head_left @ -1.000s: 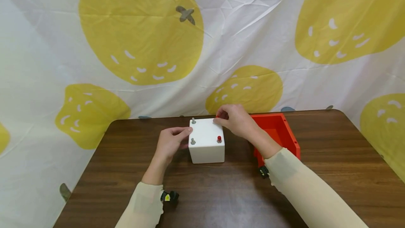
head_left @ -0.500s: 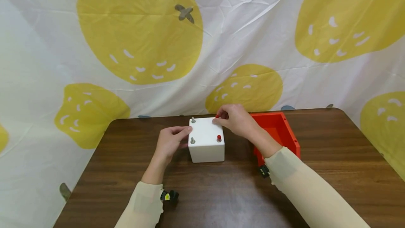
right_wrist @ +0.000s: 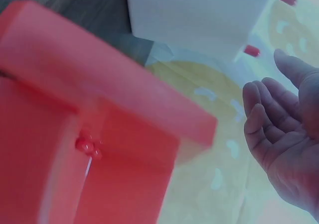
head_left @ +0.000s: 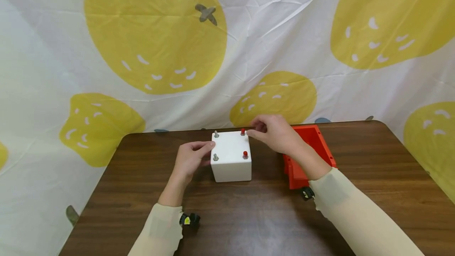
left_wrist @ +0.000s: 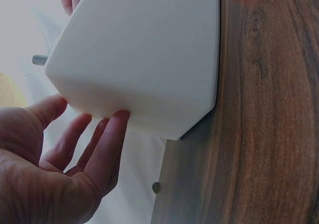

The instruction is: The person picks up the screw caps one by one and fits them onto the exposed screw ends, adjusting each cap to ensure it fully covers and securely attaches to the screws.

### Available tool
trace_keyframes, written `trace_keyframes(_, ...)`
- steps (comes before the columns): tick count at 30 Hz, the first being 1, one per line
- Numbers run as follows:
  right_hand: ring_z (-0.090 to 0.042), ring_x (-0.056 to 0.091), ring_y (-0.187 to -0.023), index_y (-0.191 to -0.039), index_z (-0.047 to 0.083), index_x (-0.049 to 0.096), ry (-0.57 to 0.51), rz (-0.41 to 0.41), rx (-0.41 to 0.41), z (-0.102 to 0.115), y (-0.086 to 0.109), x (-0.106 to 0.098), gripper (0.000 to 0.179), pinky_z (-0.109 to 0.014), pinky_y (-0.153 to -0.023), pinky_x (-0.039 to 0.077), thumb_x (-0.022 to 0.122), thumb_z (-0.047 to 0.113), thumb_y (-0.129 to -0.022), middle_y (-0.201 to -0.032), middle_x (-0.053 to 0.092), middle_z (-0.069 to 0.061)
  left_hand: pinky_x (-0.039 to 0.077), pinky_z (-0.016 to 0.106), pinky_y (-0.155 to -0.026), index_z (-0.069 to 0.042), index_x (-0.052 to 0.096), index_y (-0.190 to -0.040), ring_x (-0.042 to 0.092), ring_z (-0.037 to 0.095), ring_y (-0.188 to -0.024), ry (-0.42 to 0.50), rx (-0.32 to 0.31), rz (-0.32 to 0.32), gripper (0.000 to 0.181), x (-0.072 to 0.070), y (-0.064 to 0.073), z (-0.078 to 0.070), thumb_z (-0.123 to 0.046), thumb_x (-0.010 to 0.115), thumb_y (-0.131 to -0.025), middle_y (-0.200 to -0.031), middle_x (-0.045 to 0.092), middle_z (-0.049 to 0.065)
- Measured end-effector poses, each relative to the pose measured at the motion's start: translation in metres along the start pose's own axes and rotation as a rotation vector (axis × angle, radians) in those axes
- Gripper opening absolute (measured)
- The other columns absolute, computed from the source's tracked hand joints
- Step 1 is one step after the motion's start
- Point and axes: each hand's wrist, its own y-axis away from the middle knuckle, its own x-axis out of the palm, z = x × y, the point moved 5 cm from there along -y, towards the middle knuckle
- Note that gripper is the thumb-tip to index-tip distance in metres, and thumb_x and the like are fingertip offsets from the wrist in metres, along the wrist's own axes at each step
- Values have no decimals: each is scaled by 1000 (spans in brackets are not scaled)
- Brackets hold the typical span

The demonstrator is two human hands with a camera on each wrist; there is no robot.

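A white box (head_left: 232, 172) stands on the brown table with threaded bolts at its top corners. On the right side, the back bolt carries a red cap (head_left: 243, 132) and the front one a matching red cap (head_left: 245, 154). Both left bolts, front (head_left: 215, 157) and back (head_left: 216, 134), are bare metal. My left hand (head_left: 191, 159) touches the box's left side, thumb at the top edge, fingertips against the wall in the left wrist view. My right hand (head_left: 275, 134), holding nothing, hovers just right of the back red cap, fingers loosely bent.
A red bin (head_left: 322, 145) sits right of the box, partly behind my right forearm. Small shiny red pieces (right_wrist: 87, 146) lie inside it in the right wrist view. A white cloth with yellow fruit print (head_left: 156, 31) hangs behind the table (head_left: 142, 192).
My right hand has let go of the back right red cap and moved a little right, uncovering the cap. The left hand has stayed at the box.
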Motion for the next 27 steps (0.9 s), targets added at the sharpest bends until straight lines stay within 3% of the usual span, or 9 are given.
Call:
trace_keyframes(12, -20, 65, -87, -113, 6, 74, 51, 6, 15, -9, 20, -29, 23, -39, -81, 56, 78, 24, -99, -93, 70, -2, 65, 42, -84, -1, 78, -122, 72, 24, -98, -9, 5, 5, 39, 0, 1, -1, -31, 83, -96, -121, 72, 17)
trace_keyframes(22, -21, 64, -86, -114, 4, 73, 122, 18, 15, -21, 33, -39, 19, -41, -78, 56, 75, 16, -99, -93, 70, -2, 66, 42, -82, 1, 77, -121, 73, 24, -98, 5, 13, 3, 38, 1, 1, -2, -28, 82, -97, -120, 73, 17)
trace_keyframes(27, -25, 67, -91, -118, 1, 71, 150, 43, 13, -29, 39, -43, 22, -46, -82, 58, 74, 10, -98, -101, 72, -8, 66, 39, -78, 2, 77, -120, 73, 24, -98, 26, 14, 10, 35, 1, 1, -2, -25, 81, -98, -118, 73, 17)
